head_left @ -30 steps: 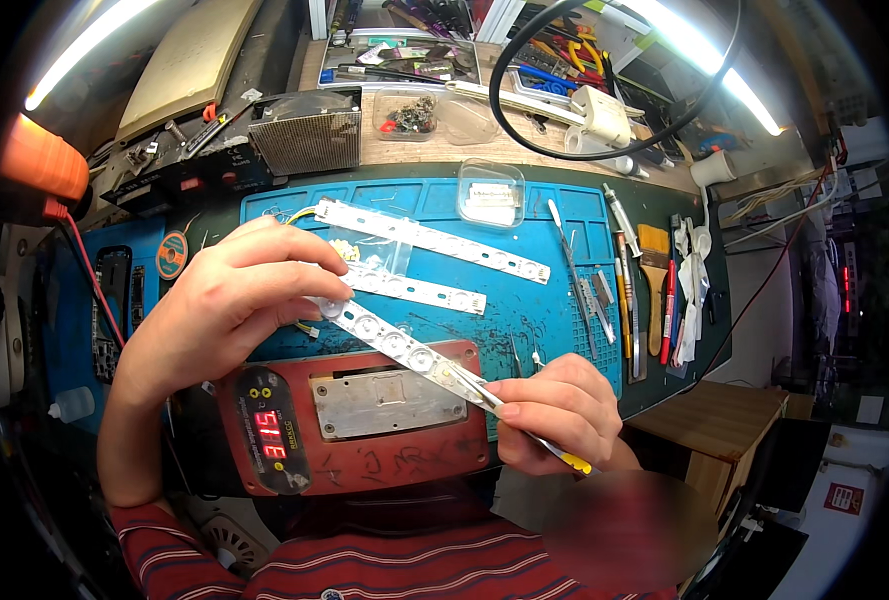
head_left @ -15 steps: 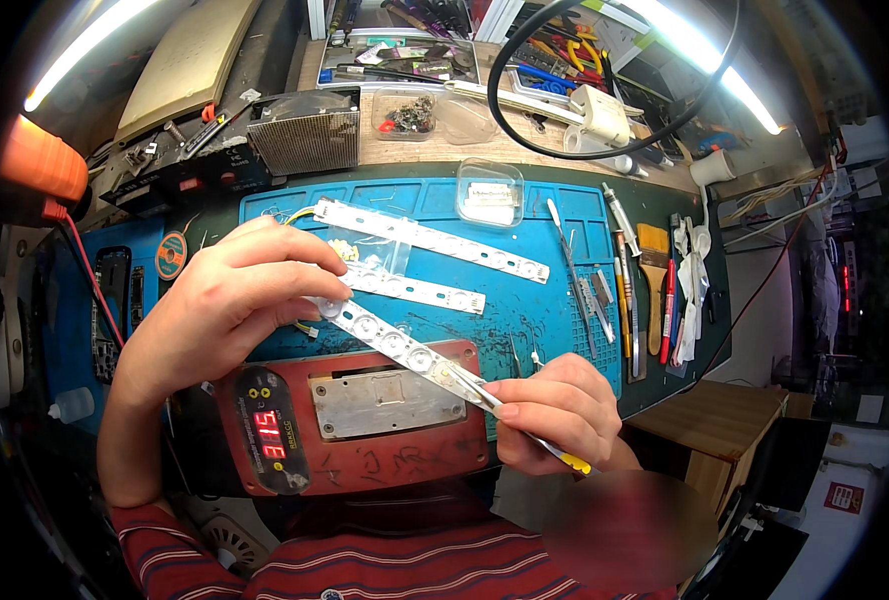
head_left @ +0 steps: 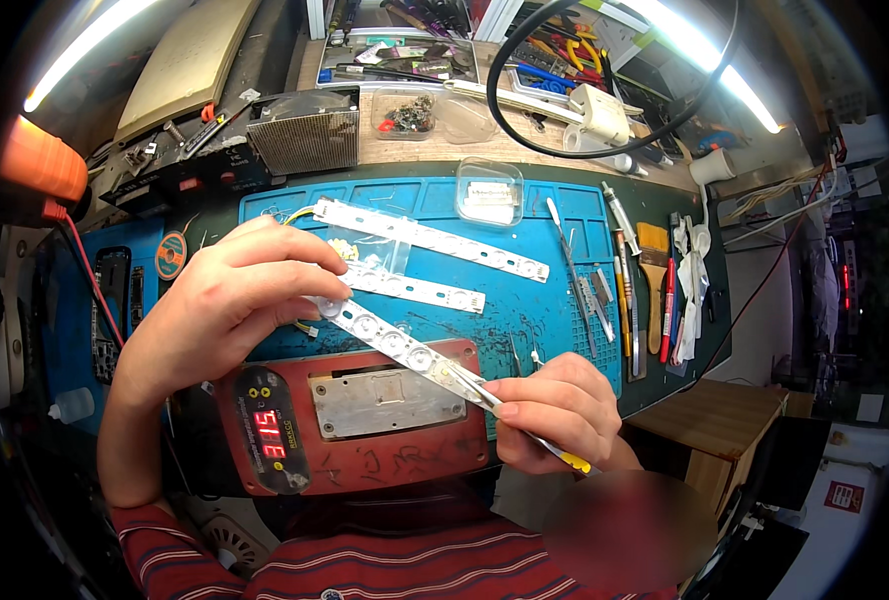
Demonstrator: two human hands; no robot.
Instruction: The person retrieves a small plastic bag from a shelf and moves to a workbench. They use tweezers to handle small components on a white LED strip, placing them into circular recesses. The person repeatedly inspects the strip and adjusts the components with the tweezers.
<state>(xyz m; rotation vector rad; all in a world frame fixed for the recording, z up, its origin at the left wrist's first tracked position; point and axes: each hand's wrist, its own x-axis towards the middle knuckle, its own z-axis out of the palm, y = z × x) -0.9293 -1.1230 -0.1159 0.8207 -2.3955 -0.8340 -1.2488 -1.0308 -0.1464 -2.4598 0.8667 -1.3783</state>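
Observation:
My left hand pinches the upper left end of a white LED strip with round clear lenses. The strip slants down to the right above a red heating station with a bare metal plate and a lit red display. My right hand grips tweezers with a yellow end. Their tips lie at the strip's lower right part, where a small yellowish spot shows instead of a lens. Whether they touch it, I cannot tell. Two more LED strips lie beyond on the blue mat.
A clear plastic bag lies across the far strips. Behind it stands a small clear box. To the right are a tweezer-like tool, a brush and pens. A solder spool sits left; a black cable loops overhead.

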